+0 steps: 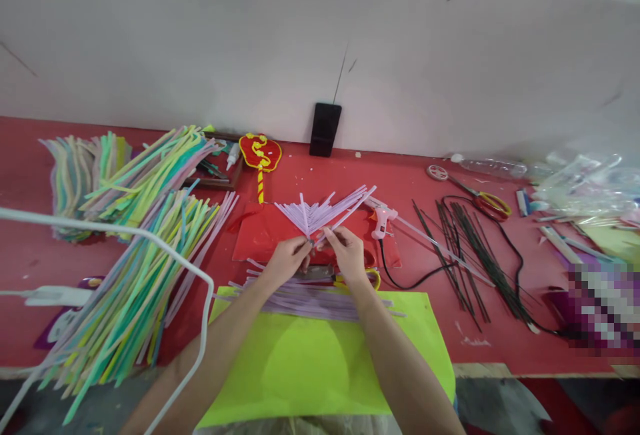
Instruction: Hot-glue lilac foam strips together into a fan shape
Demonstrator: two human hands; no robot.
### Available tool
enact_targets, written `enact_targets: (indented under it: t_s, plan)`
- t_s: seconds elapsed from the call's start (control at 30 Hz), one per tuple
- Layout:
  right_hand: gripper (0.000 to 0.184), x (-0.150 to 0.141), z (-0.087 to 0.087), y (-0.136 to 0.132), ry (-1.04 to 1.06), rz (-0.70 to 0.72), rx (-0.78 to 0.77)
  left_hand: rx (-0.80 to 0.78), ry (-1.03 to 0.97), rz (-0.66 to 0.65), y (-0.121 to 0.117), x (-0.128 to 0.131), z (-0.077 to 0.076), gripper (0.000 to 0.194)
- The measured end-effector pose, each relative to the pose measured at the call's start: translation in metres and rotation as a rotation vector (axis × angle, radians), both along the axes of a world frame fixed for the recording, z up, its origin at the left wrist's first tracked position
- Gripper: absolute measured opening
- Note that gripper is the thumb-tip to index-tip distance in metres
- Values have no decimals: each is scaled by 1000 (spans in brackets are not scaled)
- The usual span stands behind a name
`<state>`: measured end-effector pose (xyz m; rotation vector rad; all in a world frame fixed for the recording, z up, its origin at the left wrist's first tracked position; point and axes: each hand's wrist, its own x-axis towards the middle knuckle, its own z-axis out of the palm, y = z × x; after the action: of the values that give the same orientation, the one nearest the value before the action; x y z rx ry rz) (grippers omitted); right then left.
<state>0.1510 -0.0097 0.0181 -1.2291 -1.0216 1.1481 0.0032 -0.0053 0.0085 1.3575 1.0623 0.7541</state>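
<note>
Lilac pipe cleaners (325, 213) are set side by side in a V-shaped fan on a red sheet (253, 241). At the lower point of the fan, my left hand (291, 258) is closed in a pinch on their ends. My right hand (347, 253) pinches one lilac pipe cleaner (354, 208) that slants up along the fan's right side. Both hands nearly touch; their fingertips partly cover the join. Beneath the wrists lie more lilac pipe cleaners (310, 307) and yellow-handled scissors (373, 278), partly hidden by the right hand.
To the right are a pink glue gun (384, 217), dark wire stems (485, 255) and red-handled scissors (493, 206). Bundles of coloured pipe cleaners (135, 281) spread leftward. A white cable (205, 315) crosses the left foreground. A black phone (325, 129) leans on the wall.
</note>
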Motion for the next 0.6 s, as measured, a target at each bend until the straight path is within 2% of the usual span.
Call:
enact_targets:
  t_s: [0.23, 0.43, 0.6]
  plan:
    - [30, 1, -2, 2, 35, 17, -16, 37, 43, 51, 1, -3, -1, 30]
    - [29, -1, -5, 1, 43, 25, -19, 308, 458, 52, -4, -3, 7, 26]
    - [29, 1, -6, 1, 11, -4, -7, 372, 619, 0, -5, -2, 6, 22]
